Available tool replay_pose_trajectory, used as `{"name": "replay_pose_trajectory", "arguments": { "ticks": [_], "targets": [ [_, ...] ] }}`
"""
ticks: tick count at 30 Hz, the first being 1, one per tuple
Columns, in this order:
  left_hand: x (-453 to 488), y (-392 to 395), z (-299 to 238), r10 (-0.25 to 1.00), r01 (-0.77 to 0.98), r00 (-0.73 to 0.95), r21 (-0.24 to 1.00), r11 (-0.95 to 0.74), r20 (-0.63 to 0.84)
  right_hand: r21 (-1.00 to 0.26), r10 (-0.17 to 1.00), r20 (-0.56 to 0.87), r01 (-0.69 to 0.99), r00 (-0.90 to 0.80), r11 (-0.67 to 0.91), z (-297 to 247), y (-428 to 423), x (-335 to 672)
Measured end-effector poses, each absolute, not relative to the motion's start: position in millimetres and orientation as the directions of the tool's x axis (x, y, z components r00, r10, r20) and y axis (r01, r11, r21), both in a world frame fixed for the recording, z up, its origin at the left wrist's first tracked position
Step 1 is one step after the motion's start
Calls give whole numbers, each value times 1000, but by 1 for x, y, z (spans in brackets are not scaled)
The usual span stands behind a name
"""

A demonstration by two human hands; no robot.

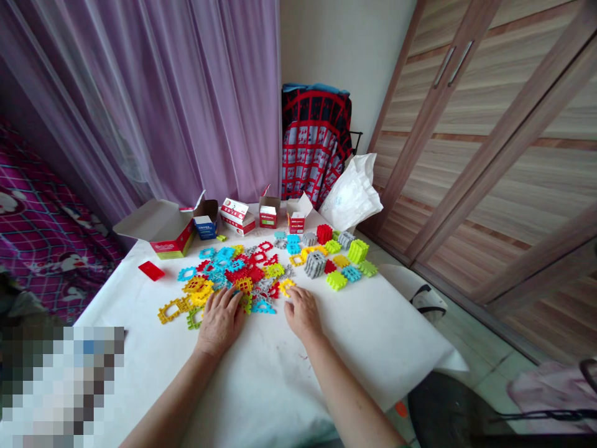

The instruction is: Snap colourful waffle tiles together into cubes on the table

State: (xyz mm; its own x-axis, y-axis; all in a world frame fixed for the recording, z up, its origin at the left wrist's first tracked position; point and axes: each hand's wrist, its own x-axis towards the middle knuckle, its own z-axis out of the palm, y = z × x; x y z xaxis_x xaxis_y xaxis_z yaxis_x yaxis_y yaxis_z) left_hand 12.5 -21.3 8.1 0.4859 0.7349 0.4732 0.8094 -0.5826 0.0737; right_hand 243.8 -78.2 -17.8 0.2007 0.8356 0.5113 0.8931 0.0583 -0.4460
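A heap of flat, toothed plastic building tiles (240,274) in red, blue, yellow, green and grey lies on the white-covered table (261,373). My left hand (219,320) rests palm down at the heap's near edge, fingers spread over yellow and green tiles. My right hand (302,312) lies flat beside it, fingertips touching a yellow tile (285,286). Neither hand grips anything. Several assembled cubes (336,255) of the same tiles stand to the right of the heap.
Small opened cardboard boxes (236,218) line the table's far edge, with a larger red box (170,239) at the left and a lone red tile (150,270). A white plastic bag (352,193), a draped chair, purple curtains and wooden wardrobe doors (489,155) surround the table.
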Motion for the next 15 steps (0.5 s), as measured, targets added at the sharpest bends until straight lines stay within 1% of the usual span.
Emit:
{"name": "replay_pose_trajectory", "arguments": {
  "ticks": [6, 11, 13, 15],
  "targets": [
    [11, -21, 6, 752, 814, 458, 116, -569, 474, -484, 792, 580, 863, 191, 147, -21, -79, 247],
    [11, -20, 6, 710, 760, 427, 202, -618, 560, -487, 735, 642, 857, 220, 169, -18, -75, 250],
    [10, -18, 5, 702, 738, 402, 246, -629, 589, -470, 740, 647, 860, 183, 199, -10, -60, 252],
    [8, -16, 2, 699, 717, 377, 286, -636, 607, -440, 772, 622, 874, 129, 208, 5, -35, 254]
  ]
}}
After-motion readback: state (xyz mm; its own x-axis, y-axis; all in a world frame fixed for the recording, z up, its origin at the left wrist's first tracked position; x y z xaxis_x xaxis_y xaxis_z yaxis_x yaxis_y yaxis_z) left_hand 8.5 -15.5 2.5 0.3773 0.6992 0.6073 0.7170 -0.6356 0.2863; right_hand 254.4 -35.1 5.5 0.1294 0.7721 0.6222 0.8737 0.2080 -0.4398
